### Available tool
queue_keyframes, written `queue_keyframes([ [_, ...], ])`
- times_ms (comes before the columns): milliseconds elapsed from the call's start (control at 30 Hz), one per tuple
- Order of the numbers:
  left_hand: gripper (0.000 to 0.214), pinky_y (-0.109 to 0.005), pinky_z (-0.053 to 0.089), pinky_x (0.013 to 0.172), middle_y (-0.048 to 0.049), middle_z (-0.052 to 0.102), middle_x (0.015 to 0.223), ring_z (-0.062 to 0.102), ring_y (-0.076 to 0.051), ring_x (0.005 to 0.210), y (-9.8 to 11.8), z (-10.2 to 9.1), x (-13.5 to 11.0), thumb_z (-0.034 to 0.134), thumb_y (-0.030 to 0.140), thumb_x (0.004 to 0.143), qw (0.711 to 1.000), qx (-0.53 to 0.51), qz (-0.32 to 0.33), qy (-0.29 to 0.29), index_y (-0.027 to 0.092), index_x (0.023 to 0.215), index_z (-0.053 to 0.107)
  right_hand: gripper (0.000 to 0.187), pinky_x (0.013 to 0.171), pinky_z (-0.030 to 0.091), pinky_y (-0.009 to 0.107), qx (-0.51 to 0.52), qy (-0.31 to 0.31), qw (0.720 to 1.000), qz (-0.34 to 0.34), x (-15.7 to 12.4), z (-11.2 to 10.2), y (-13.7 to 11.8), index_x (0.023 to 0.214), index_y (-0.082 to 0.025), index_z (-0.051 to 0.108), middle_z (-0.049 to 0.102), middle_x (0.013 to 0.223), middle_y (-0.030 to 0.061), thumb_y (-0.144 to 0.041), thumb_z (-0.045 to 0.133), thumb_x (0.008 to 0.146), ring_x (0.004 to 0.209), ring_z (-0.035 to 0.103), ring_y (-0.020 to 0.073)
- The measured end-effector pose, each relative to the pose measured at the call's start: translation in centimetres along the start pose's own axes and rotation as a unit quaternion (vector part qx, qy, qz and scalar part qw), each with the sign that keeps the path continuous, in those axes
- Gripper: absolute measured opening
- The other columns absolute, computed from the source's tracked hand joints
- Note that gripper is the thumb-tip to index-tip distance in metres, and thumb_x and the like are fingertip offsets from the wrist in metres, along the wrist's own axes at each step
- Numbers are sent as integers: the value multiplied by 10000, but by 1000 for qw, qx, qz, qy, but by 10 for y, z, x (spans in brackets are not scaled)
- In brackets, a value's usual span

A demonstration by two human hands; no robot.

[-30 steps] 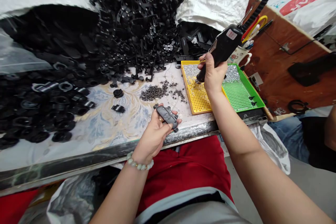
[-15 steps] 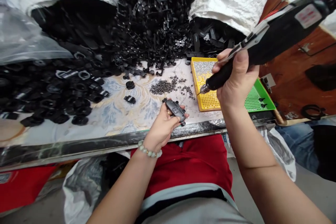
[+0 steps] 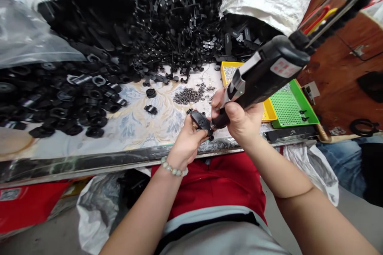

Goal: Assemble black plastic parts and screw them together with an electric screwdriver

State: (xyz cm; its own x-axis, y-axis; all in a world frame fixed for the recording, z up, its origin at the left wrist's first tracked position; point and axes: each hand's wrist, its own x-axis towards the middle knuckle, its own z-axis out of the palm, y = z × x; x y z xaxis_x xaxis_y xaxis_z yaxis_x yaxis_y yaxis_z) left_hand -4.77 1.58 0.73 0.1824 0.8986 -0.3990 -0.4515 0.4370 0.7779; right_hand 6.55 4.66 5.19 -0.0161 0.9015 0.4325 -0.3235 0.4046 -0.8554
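Left hand [image 3: 188, 137]: holds a black moulded plastic buckle piece [image 3: 201, 122] between fingers and thumb, above the near edge of the marbled table [image 3: 134, 135]. Right hand [image 3: 243, 121]: grips a black corded applicator wand [image 3: 263, 79], its tip at the piece. Silver studs [image 3: 230, 73] lie in the yellow plastic tray [image 3: 268, 111].

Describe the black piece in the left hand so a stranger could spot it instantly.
On the marble-patterned bench top, before the big heap of black plastic parts, the left hand with the pale bead bracelet holds a small, flat black plastic piece. Unlike the loose parts, it is held up, right beside the nose of the black handheld tool in the right hand.
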Motion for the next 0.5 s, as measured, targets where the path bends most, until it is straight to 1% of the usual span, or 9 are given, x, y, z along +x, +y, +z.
queue_keyframes([
  [67, 532, -229, 473, 741, 13, 599, 1003, 579, -111, 873, -1, 0, 0, 634, 50, 655, 1000, -4, 10, 0, 236, 1115, 442, 202, 617, 573, 272, 4, 7, 1000, 2, -4, 0, 2, 806, -210, 623, 633, 717, -17, -358, 718, 707, 583, 607, 98],
  [133, 550, -235, 472, 741, -8, 595, 1061, 577, -127, 913, -2, 0, -1, 643, 63, 655, 1000, -9, 19, -4, 234, 1138, 440, 235, 618, 571, 277, 3, 19, 1000, 14, -9, 1, 3, 824, -211, 624, 635, 723, -13, -362, 737, 683, 598, 611, 107],
  [233, 545, -245, 473, 760, -23, 591, 1100, 578, -138, 945, -2, 0, 0, 640, 68, 657, 1000, -12, 20, -11, 231, 1136, 438, 237, 623, 570, 298, -3, 23, 1000, 17, -14, 0, 5, 819, -216, 622, 640, 727, -7, -376, 732, 684, 614, 620, 125],
  [300, 532, -250, 475, 760, -22, 593, 1100, 587, -137, 928, -3, 0, 2, 636, 61, 650, 1000, -9, 18, -13, 231, 1114, 437, 230, 655, 569, 319, -11, 5, 1000, 9, -12, -1, 5, 828, -222, 621, 652, 752, 1, -381, 722, 696, 649, 640, 142],
  [367, 509, -266, 480, 752, -20, 604, 1055, 608, -135, 870, -5, 2, 3, 621, 47, 640, 1000, -3, 13, -15, 224, 1079, 432, 250, 628, 560, 316, -28, -27, 999, 3, -6, -2, -1, 865, -233, 617, 660, 777, 6, -413, 703, 714, 640, 645, 147],
  [400, 488, -280, 484, 751, -20, 607, 1031, 621, -135, 834, -5, 2, 3, 606, 41, 642, 1000, 2, 8, -14, 217, 1059, 426, 275, 604, 552, 310, -40, -35, 999, -8, -1, -3, -6, 894, -241, 613, 660, 787, 7, -446, 685, 726, 621, 639, 145],
  [433, 461, -296, 487, 754, -23, 608, 1017, 633, -136, 806, -6, 2, 2, 590, 39, 650, 1000, 6, 0, -13, 211, 1041, 418, 302, 587, 541, 305, -55, -28, 997, -35, 5, -4, -12, 933, -249, 608, 654, 796, 7, -480, 656, 743, 609, 631, 141],
  [467, 432, -311, 489, 761, -29, 608, 1018, 644, -139, 791, -5, 0, 1, 575, 42, 663, 1000, 11, -5, -10, 207, 1026, 407, 318, 598, 534, 305, -75, -2, 994, -76, 10, -7, -19, 980, -261, 597, 648, 828, 11, -499, 618, 770, 628, 630, 140],
  [500, 410, -323, 489, 771, -38, 607, 1034, 654, -146, 794, -4, -3, -2, 568, 51, 680, 1000, 15, -7, -6, 206, 1019, 396, 314, 637, 530, 312, -102, 33, 987, -121, 15, -9, -27, 1033, -279, 579, 640, 889, 17, -497, 571, 808, 690, 638, 147],
])
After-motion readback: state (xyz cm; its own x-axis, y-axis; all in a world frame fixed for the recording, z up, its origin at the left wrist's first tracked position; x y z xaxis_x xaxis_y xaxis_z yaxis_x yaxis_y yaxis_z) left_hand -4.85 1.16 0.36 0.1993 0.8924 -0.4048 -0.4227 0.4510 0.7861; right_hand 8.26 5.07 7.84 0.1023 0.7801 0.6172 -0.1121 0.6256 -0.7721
